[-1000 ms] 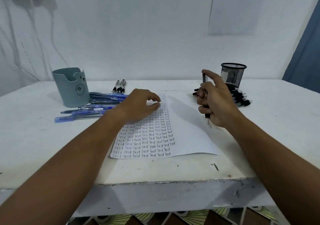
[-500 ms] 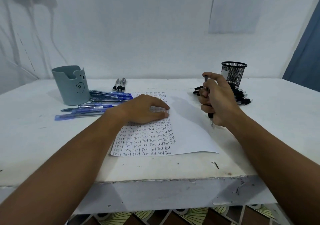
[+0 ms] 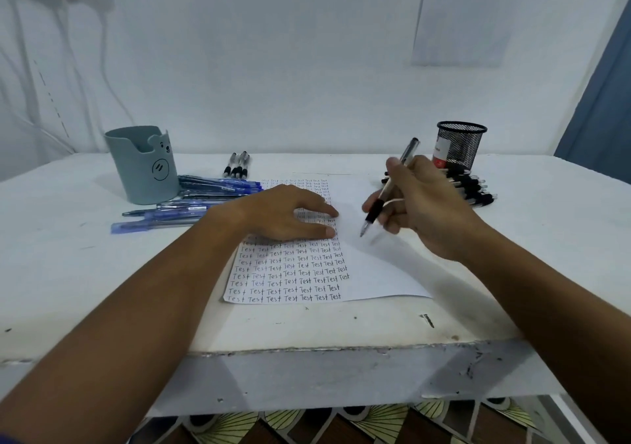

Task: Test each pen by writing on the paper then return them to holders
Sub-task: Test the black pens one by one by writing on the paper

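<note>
One pen [image 3: 387, 193] sits in your right hand [image 3: 423, 204], pinched between thumb and curled fingers, tilted with its tip down just above the blank right part of the paper [image 3: 372, 266]; whether the tip touches the sheet cannot be told. Your left hand [image 3: 283, 216] lies flat on the paper's written rows, fingers straight and slightly spread, pressing it to the white table [image 3: 68, 273]. Left of the sheet, blue pens [image 3: 191, 204] lie scattered beside the grey-blue bear holder [image 3: 143, 167], and three black pens [image 3: 238, 165] rest near the far edge. Behind your right hand a heap of black pens [image 3: 471, 187] lies at the foot of the black mesh holder [image 3: 461, 144].
</note>
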